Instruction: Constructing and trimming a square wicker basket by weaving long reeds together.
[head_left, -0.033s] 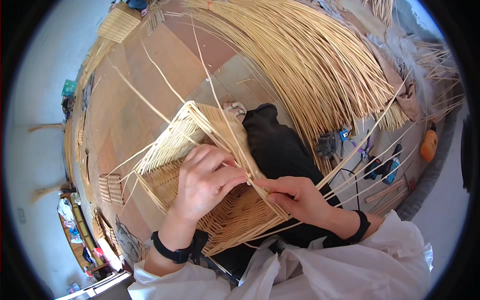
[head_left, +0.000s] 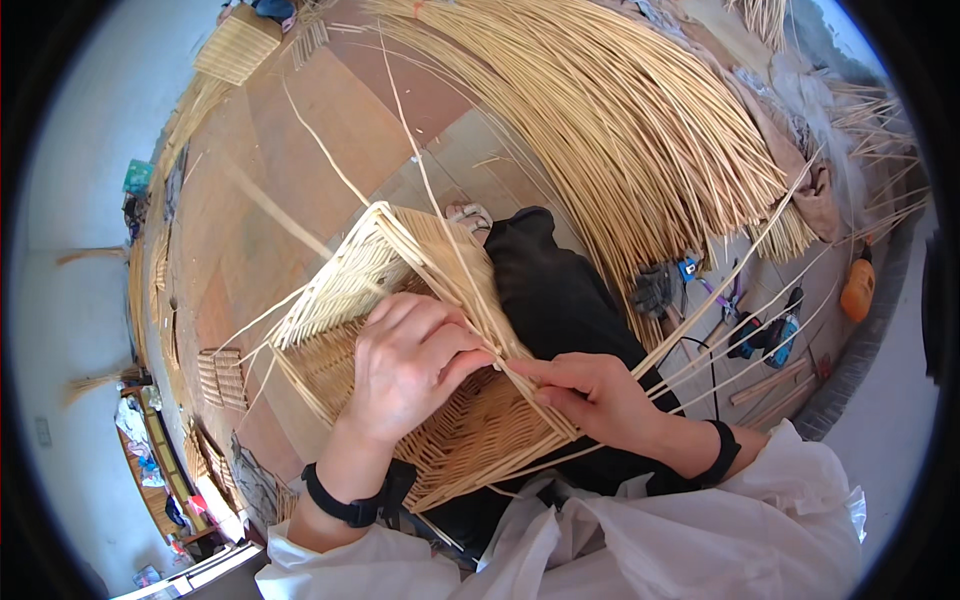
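A square-cornered woven wicker basket (head_left: pixel 440 430) rests tilted on my lap, its open side facing up. My left hand (head_left: pixel 410 365) is closed over the near part of its rim, with thumb and forefinger pinched at the edge. A pale willow rod (head_left: pixel 285 218), blurred by motion, runs from the far left into this hand. My right hand (head_left: pixel 600 400) pinches the rim just to the right, and the two sets of fingertips almost meet. Long loose rods (head_left: pixel 415 150) stick out from the rim on several sides. The spot between my fingertips is partly hidden.
A large bundle of willow rods (head_left: pixel 600 120) lies at the upper right. Beside it are a dark glove (head_left: pixel 653 290), purple-handled pliers (head_left: pixel 728 298), a blue power tool (head_left: pixel 782 340) and an orange-brown object (head_left: pixel 858 290). Woven panels (head_left: pixel 238 48) lie at the left and far left.
The rod running into my left hand has swung slightly and is blurred along its far end. My left hand has shifted a little; my right hand and the basket stay in place.
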